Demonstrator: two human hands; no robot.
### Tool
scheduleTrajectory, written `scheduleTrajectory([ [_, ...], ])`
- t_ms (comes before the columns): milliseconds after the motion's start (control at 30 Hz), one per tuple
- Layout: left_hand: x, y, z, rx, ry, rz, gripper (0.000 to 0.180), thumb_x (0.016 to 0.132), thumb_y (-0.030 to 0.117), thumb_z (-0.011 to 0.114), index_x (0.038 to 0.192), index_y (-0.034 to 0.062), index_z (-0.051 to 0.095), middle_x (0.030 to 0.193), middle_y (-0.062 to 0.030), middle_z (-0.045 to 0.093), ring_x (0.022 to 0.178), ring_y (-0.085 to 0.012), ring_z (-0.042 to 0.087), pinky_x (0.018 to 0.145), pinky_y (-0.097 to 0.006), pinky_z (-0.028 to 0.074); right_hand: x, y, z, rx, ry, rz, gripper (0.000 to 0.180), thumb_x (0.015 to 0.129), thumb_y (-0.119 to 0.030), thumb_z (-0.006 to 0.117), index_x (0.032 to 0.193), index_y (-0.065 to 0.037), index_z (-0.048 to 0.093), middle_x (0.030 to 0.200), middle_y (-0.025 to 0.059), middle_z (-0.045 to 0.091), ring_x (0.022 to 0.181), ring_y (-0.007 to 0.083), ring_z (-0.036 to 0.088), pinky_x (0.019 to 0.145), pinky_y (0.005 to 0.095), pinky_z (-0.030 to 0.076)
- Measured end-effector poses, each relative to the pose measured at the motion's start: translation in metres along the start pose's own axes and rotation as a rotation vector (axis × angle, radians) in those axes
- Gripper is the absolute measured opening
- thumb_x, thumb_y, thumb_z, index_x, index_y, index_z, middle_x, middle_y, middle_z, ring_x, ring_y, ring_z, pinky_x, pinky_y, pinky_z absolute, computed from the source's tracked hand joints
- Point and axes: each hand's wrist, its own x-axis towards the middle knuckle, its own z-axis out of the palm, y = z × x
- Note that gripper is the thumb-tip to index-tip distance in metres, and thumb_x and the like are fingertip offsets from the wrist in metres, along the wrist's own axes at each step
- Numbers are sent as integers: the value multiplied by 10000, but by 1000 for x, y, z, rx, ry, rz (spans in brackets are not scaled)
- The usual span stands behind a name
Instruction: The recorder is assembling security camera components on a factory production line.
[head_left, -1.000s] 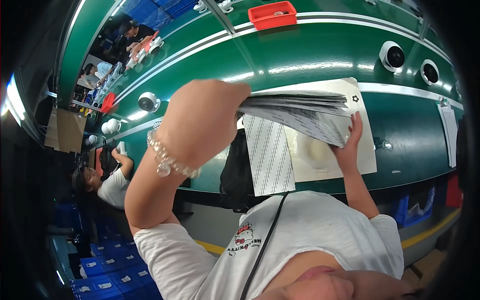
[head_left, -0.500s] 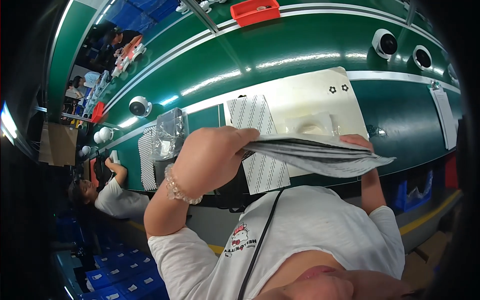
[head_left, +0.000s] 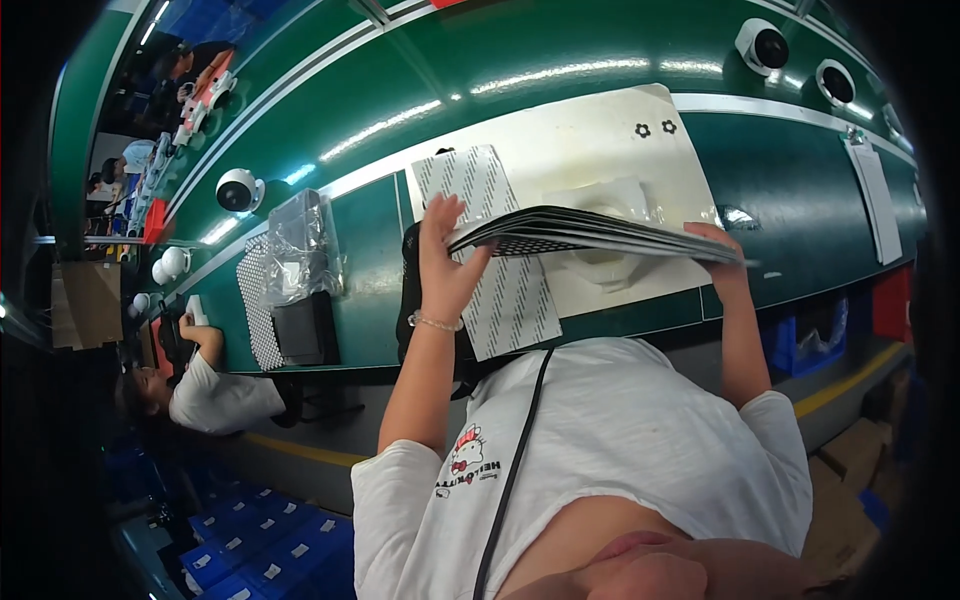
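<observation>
A stack of thin, flexible black-and-white sheets (head_left: 575,235) bows upward over the bench, its lower face patterned with dots. At its right end, my right hand (head_left: 722,258) grips the edge. My left hand (head_left: 450,255), below a beaded bracelet, is upright at the left end with fingers stretched and thumb apart, the stack's edge against the palm. Beneath lies a white sheet with slanted grey printed lines (head_left: 510,310). A clear plastic bag or wrap (head_left: 610,205) sits behind the stack, partly covered by it, on a cream mat (head_left: 560,135).
Left of me are a clear bag with a dark item (head_left: 298,250), a dotted sheet (head_left: 258,310) and a black box (head_left: 305,330). White round cameras (head_left: 762,48) stand along the green bench (head_left: 790,210). A clipboard (head_left: 872,200) lies at right. A co-worker (head_left: 215,395) sits at left.
My left hand has released its pinch on the stack's left end and spread its fingers. The stack has gone from sagging to bowing upward. The view has shifted slightly.
</observation>
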Motion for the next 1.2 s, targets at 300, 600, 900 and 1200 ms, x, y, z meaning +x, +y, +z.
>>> scheduleTrajectory([
  [300, -8, -38, 11, -563, -81, -266, 931, 580, -74, 668, 1305, 123, 119, 1224, -136, 389, 1025, -202, 469, 832, -303, 437, 1, 4, -6, 284, 67, 347, 274, 710, 69, 556, 972, -13, 554, 917, 54, 552, 841, 118, 527, 777, 218, 419],
  [600, -6, -56, 10, -287, -164, -126, 541, 565, -5, 700, 1050, 57, 470, 1243, -115, 354, 1179, -209, 321, 942, -326, 304, 5, -16, -2, 239, 24, 209, 772, 711, -43, 599, 1311, -87, 115, 1135, 78, 394, 990, 155, 422, 904, 280, 345],
  [900, -14, -22, 25, -682, -38, -296, 340, 698, -98, 576, 959, 55, 420, 976, -71, 486, 918, -151, 495, 781, -265, 438, -5, -21, 16, 416, 381, 217, 307, 677, 112, 548, 934, -44, 486, 839, 28, 509, 820, 111, 511, 775, 246, 439],
  [1200, -8, -33, 30, -385, -127, -232, 754, 611, -10, 644, 1248, 125, 263, 1219, -55, 323, 1070, -166, 402, 881, -304, 383, 1, 4, -1, 905, 247, 335, 880, 625, -27, 678, 1302, -197, 143, 1188, 32, 369, 1103, 169, 367, 947, 351, 340],
])
